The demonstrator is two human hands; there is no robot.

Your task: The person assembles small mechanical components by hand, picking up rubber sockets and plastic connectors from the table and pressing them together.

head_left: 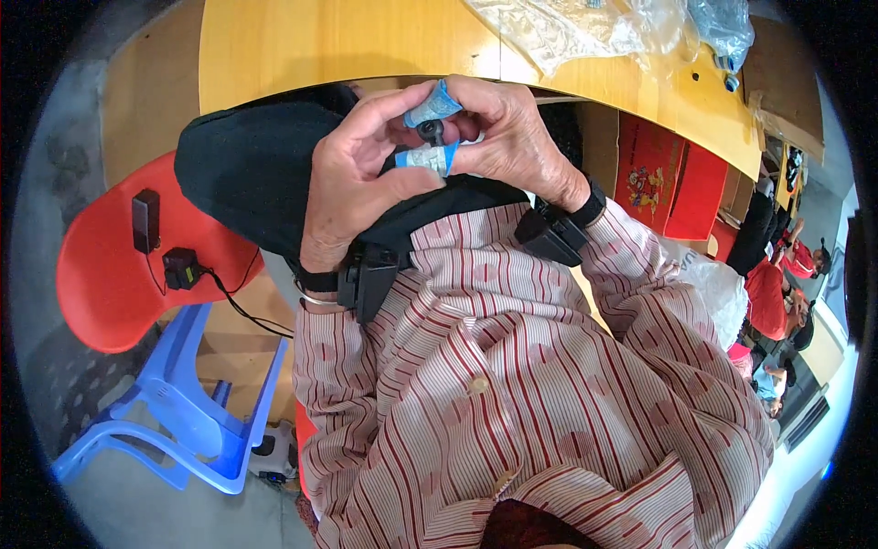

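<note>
Above my lap, near the table's edge, both my hands meet around a small blue-and-white wrapper that looks like thin film or paper. One part of it lies between the index fingertips, another between the thumbs. A small dark rounded piece shows in the gap between these parts; its kind cannot be made out. My left hand pinches the wrapper from the left, thumb below and index finger above. From the right, my right hand pinches it the same way, its other fingers curled and partly hidden.
Ahead is a yellow wooden table with clear plastic bags at its right. A red chair bearing a black power adapter and a blue plastic chair stand left. A red box sits under the table; people are farther right.
</note>
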